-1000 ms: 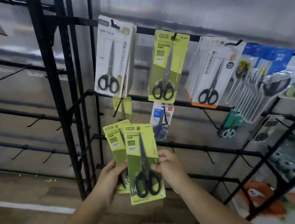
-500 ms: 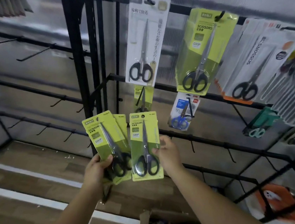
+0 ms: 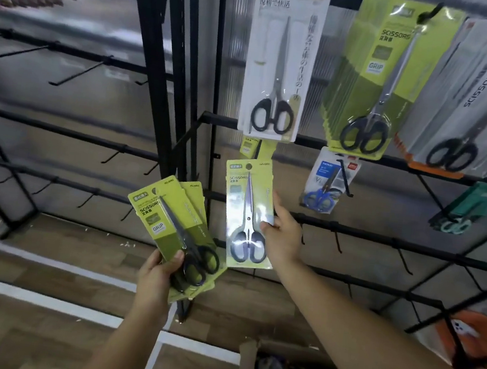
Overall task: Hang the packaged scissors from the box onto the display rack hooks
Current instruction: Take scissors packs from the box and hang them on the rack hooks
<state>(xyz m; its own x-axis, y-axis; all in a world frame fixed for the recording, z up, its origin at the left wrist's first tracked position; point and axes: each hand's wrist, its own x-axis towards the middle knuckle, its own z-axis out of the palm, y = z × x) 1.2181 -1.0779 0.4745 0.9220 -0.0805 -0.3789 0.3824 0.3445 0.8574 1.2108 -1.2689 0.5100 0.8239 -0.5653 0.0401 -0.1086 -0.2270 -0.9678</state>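
While pinching the right edge of a single green scissors pack [image 3: 248, 215], right hand [image 3: 281, 237] holds it upright in front of the black display rack [image 3: 171, 63], thumb on the glossy front, other fingers behind the card. Top hole of that pack just below a small green pack [image 3: 251, 147] already hanging on the rack's second rail; whether the hole touches a hook cannot be told. Left hand [image 3: 159, 269] closed round the lower end of a fanned stack of green scissors packs [image 3: 177, 225], thumb across the front beside the black handles, stack tilted left and well below the rack's second rail, apart from the single pack.

On the rack's top rail: a white scissors pack [image 3: 281, 64], a thick row of green packs [image 3: 372, 77] to its right, then white SCISSORS packs [image 3: 469, 110] at the frame's right edge. Beneath those, on the second rail, a blue scissors pack [image 3: 326, 181] and teal packs [image 3: 464, 209]. Bare hooks [image 3: 336, 240] on the rail beside the right wrist and on the rack's left section. Below the rack, at the bottom edge, an open cardboard box [image 3: 249, 364] with blurred contents, partly covered by the right forearm.
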